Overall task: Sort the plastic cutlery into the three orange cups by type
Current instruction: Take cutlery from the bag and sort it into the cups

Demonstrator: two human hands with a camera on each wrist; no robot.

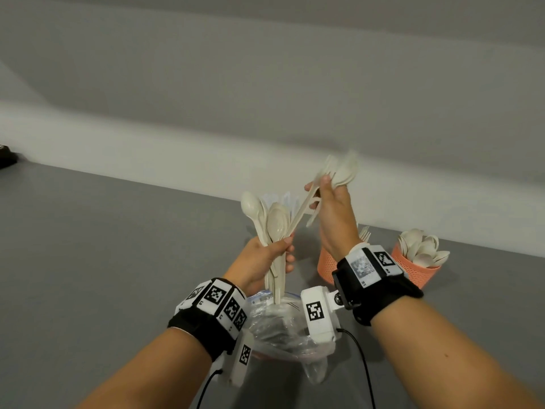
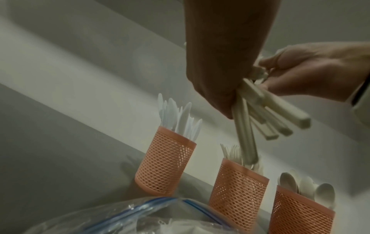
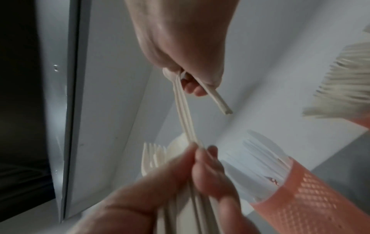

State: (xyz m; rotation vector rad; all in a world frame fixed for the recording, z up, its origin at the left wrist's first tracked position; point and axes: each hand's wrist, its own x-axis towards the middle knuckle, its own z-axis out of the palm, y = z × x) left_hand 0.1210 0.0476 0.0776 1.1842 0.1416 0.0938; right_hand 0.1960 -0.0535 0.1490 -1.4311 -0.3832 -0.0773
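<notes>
Your left fingers (image 1: 290,255) are curled round a bundle (image 1: 274,228) of cream cutlery, gripping it at mid-handle; spoon bowls stand up above your fist and the handle ends hang below it, over the bag (image 1: 283,326). In the right wrist view fork tines show in that bundle too. Your right hand (image 1: 331,208) is higher and just to the right, fingers closed on a few spoons (image 1: 342,171) near their bowls, which stick out past your fingertips. One long handle (image 1: 303,211) slants down from your right thumb to your left thumb, so both hands touch it.

The three orange mesh cups stand in a row on the grey table (image 1: 103,246) by the wall, beyond your hands. The left wrist view shows them best: the knife cup (image 2: 166,163) on the left, the fork cup (image 2: 238,188) in the middle, the spoon cup (image 2: 300,212) on the right. From the head view your right wrist hides much of the fork cup, and the knife cup is mostly behind your hands. The clear zip bag lies crumpled on the table between your forearms.
</notes>
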